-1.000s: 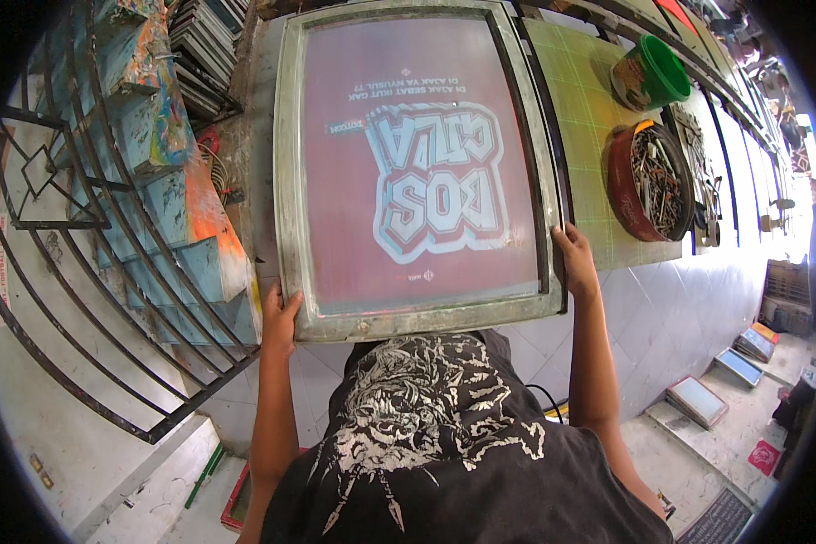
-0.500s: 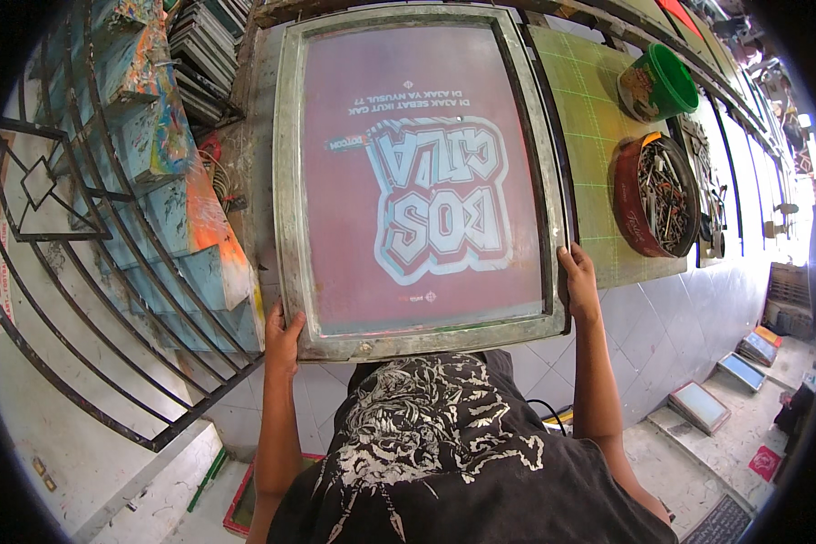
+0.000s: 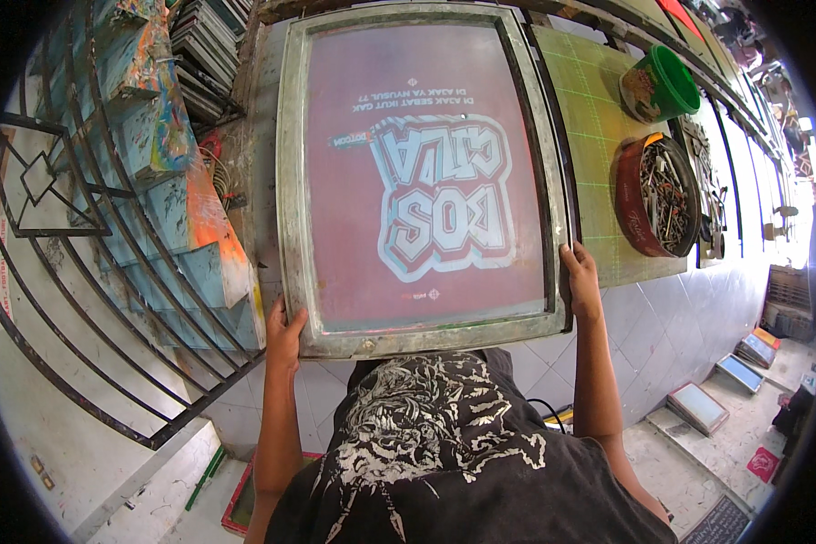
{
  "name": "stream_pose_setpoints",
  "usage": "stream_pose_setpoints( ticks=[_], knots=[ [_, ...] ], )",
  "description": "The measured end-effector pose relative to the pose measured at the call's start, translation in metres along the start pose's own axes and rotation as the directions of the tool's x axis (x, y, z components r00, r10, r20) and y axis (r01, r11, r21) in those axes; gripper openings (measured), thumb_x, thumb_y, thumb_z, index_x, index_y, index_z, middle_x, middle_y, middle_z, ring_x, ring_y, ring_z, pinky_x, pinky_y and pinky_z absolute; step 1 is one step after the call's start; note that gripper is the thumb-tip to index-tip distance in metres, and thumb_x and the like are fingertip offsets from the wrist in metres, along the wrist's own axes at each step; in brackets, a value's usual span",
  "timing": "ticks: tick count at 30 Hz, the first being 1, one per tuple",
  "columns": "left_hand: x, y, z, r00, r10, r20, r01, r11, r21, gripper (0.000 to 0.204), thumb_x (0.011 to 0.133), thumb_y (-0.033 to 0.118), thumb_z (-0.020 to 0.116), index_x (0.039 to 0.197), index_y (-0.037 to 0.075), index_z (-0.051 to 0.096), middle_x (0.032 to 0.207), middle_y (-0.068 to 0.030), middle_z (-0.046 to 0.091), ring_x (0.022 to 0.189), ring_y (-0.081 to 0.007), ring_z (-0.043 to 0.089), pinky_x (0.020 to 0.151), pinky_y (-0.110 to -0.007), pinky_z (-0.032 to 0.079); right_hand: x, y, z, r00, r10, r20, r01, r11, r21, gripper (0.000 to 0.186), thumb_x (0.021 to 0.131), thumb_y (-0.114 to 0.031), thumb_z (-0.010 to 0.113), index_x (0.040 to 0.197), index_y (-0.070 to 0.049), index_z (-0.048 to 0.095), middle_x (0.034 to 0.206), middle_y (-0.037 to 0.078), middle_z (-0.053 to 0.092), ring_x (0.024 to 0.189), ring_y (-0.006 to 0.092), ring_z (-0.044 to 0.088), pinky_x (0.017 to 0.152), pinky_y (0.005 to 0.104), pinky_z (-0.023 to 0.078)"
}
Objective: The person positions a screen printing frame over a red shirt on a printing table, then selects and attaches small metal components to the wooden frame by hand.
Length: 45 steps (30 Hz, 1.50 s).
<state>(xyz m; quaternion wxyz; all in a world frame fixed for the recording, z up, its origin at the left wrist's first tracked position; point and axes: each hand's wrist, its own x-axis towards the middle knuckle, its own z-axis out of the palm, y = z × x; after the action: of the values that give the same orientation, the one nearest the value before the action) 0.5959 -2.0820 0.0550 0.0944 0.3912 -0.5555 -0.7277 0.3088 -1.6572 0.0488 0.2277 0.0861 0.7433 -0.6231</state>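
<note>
A large screen-printing frame spans the middle of the view, with a worn grey-green rim. Across it stretches a reddish-purple mesh bearing pale blue lettering that reads upside down from here. My left hand grips the near left corner, thumb up along the side. Higher on the right side, my right hand holds the rim, its fingers partly hidden beneath it. The frame's near edge is close to my black printed shirt.
Right of the frame lies a yellow-green gridded board, carrying a green bucket and a round red tin full of small metal pieces. Black metal railing and paint-splashed blue steps stand at left. Stacked frames lean behind.
The frame has shifted very slightly to the right in view. Both hands keep the same hold on it.
</note>
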Motion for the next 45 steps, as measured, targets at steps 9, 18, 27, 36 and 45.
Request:
stream_pose_setpoints(
  ticks=[9,18,27,36,45],
  knots=[
    [0.006,-0.013,-0.011,1.000,-0.018,-0.011,0.018,1.000,0.006,0.041,0.089,0.008,0.063,0.126,-0.003,0.050,0.116,-0.0089,0.060,0.103,-0.0166,0.058,0.092,-0.029,0.043,0.001,-0.003,0.004,1.000,-0.016,0.004,0.016,0.998,-0.061,0.034,0.094,-0.027,0.058,0.110,0.003,0.059,0.087,0.002,0.062,0.075,0.0083,0.055,0.067,0.0236,0.043],
    [0.003,-0.006,-0.006,1.000,-0.005,-0.001,0.005,1.000,-0.015,0.040,0.090,0.009,0.063,0.127,-0.001,0.050,0.115,-0.0079,0.061,0.101,-0.0149,0.058,0.091,-0.028,0.044,-0.003,-0.007,0.004,1.000,-0.001,0.020,0.001,1.000,-0.028,0.031,0.095,-0.028,0.058,0.105,0.001,0.061,0.086,0.002,0.062,0.074,0.0084,0.055,0.068,0.0235,0.043],
    [0.004,-0.006,-0.010,0.999,-0.016,0.033,0.017,0.999,-0.037,0.041,0.090,0.006,0.062,0.129,0.000,0.049,0.116,-0.0077,0.062,0.101,-0.0141,0.058,0.090,-0.027,0.044,0.000,-0.002,0.001,1.000,-0.012,0.011,0.012,0.998,-0.055,0.033,0.094,-0.029,0.059,0.107,0.002,0.062,0.089,0.002,0.063,0.078,0.0087,0.055,0.072,0.0236,0.043],
    [0.006,-0.007,-0.012,0.999,-0.022,0.037,0.023,1.000,-0.021,0.044,0.090,0.006,0.062,0.131,-0.001,0.048,0.118,-0.0078,0.061,0.103,-0.0150,0.058,0.092,-0.028,0.043,-0.003,-0.004,0.006,0.999,-0.028,0.016,0.029,0.998,-0.047,0.029,0.096,-0.028,0.056,0.105,-0.002,0.061,0.086,-0.001,0.062,0.072,0.0061,0.055,0.065,0.0217,0.043],
    [0.000,-0.001,-0.009,0.998,-0.056,-0.010,0.056,0.995,0.085,0.045,0.091,0.009,0.061,0.131,-0.003,0.046,0.117,-0.0098,0.060,0.105,-0.0160,0.057,0.094,-0.029,0.042,-0.003,-0.003,0.001,1.000,0.010,-0.002,-0.010,0.986,-0.165,0.036,0.093,-0.029,0.059,0.111,0.003,0.060,0.093,0.004,0.063,0.083,0.0109,0.055,0.075,0.0260,0.044]
  ],
)
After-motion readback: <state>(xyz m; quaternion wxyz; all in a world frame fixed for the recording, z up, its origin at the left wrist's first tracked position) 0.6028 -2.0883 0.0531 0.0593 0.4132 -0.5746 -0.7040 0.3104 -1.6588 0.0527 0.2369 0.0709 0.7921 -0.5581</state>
